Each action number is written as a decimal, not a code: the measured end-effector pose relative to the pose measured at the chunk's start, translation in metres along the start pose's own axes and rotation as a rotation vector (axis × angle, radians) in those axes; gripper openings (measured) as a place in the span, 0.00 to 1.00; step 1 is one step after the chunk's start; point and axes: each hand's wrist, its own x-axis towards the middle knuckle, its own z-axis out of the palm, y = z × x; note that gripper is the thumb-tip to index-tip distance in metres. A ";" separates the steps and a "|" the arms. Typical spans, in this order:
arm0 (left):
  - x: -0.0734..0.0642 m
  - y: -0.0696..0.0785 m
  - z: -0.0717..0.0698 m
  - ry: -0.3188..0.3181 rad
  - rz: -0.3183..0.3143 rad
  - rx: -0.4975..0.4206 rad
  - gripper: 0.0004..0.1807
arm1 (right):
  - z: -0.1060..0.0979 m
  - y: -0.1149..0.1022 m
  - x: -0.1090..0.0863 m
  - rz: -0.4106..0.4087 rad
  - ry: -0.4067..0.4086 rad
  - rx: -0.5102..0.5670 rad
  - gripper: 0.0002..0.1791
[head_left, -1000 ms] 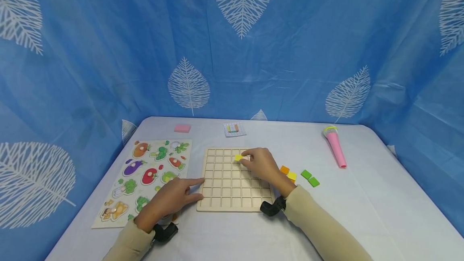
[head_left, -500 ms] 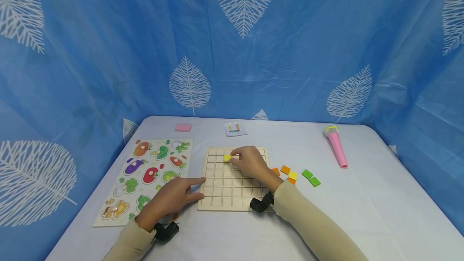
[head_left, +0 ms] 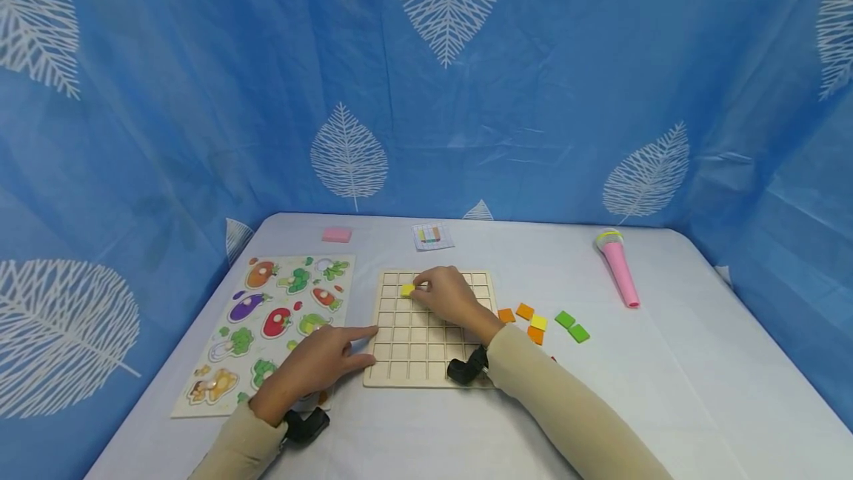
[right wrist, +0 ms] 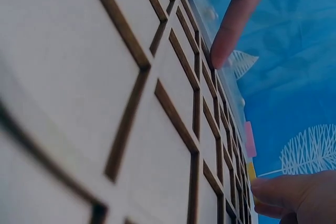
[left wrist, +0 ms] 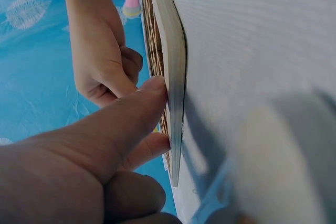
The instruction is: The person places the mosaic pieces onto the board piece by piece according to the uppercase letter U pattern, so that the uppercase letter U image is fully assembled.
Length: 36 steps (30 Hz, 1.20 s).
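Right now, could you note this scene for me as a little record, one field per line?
Left hand: touches the left edge of the board
Right hand: pinches a yellow tile at the board's far part
Tile seated in a square: cannot tell
Loose tiles right of board: orange, yellow, green
Left of board: vegetable puzzle
Beyond board: card
Beyond puzzle: pink block
Far right: microphone, pink handle
Backdrop: blue curtain, white leaves
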 end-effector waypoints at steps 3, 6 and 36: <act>-0.001 0.000 0.000 0.003 0.007 -0.007 0.29 | 0.002 -0.002 0.002 0.001 -0.004 -0.007 0.10; -0.001 -0.001 0.000 0.007 0.012 -0.009 0.29 | 0.004 -0.003 0.003 0.004 -0.006 -0.005 0.10; -0.003 0.000 0.000 0.019 0.041 -0.004 0.29 | 0.013 0.001 0.001 -0.015 0.043 -0.021 0.13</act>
